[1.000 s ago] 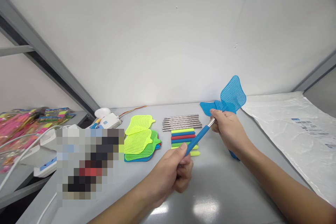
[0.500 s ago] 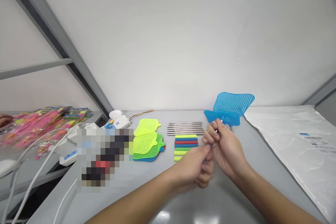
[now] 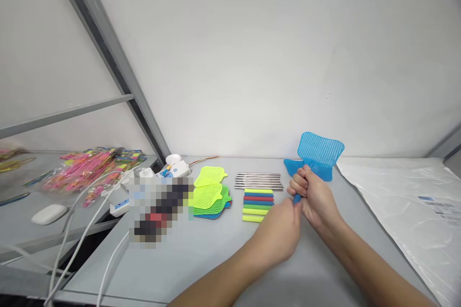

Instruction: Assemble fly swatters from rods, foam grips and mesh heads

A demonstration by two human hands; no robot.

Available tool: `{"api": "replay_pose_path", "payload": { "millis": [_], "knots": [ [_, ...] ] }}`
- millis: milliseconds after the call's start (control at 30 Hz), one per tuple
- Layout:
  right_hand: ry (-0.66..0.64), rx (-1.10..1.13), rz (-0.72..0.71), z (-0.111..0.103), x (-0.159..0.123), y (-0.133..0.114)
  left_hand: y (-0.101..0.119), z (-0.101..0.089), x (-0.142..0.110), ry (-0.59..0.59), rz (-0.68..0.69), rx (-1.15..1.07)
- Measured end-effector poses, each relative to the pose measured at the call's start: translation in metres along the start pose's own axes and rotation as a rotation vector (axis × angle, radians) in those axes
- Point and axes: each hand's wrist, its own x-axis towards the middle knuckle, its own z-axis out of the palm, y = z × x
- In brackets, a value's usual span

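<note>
My right hand (image 3: 312, 194) is closed round the shaft of a fly swatter, just under its raised blue mesh head (image 3: 320, 148). Closed lower down, my left hand (image 3: 279, 230) grips the blue tube handle (image 3: 297, 198), which shows between both hands. The shaft itself is hidden by my fingers. Behind my right hand, more blue plastic (image 3: 292, 167) lies on the table. To the left of my hands are a row of coloured handle tubes (image 3: 258, 208) and, above it, several metal rods (image 3: 258, 181).
Yellow, green and blue swatter heads (image 3: 209, 196) lie stacked left of the tubes. Further left are a white power strip (image 3: 179, 169), cables and a blurred dark patch. A white plastic bag (image 3: 392, 201) covers the right side. Pink packets (image 3: 81, 170) lie on another table.
My hands and the swatter have shifted slightly in view, and the blue handle now shows between them. The camera view has turned a little to the left.
</note>
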Motion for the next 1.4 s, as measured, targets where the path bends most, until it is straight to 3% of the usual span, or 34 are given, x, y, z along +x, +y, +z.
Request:
{"api": "replay_pose_path", "payload": {
  "millis": [67,133,200,333,433,567,700,800,933,1167,1267,1400],
  "knots": [
    [0.015,-0.018,-0.038,0.000,-0.001,-0.002,-0.001,0.004,0.000,0.085,0.028,0.085],
    [0.016,-0.037,-0.059,0.000,-0.001,-0.003,0.000,0.005,-0.001,0.057,0.032,0.074],
    [0.010,-0.042,-0.058,0.002,-0.001,-0.005,0.001,0.003,-0.002,-0.113,-0.044,-0.164],
    [0.002,-0.014,-0.040,0.006,-0.002,-0.005,0.000,-0.008,-0.002,-0.593,-0.294,-0.892],
    [-0.021,0.004,-0.048,0.008,-0.003,-0.005,-0.006,-0.014,0.000,-0.767,-0.324,-1.153],
    [-0.180,0.006,-0.032,0.005,-0.002,-0.005,-0.016,-0.027,0.004,-0.778,-0.308,-1.094],
    [-0.380,-0.044,0.099,0.001,-0.006,0.001,-0.016,-0.045,0.007,-0.816,-0.263,-0.940],
    [-0.455,-0.109,0.168,0.002,-0.014,0.011,-0.008,-0.054,0.008,-0.744,-0.223,-0.985],
    [-0.390,-0.141,0.092,0.003,-0.013,0.015,-0.003,-0.050,0.002,-0.656,-0.275,-1.012],
    [-0.095,0.077,-0.143,-0.022,0.031,-0.026,-0.022,-0.052,-0.017,-0.755,-0.451,-0.895],
    [-0.077,0.076,-0.160,-0.029,0.039,-0.034,-0.023,-0.060,-0.017,-0.789,-0.476,-0.850],
    [-0.146,0.022,-0.161,-0.021,0.028,-0.015,-0.015,-0.067,-0.007,-0.805,-0.420,-0.765]
  ]
}}
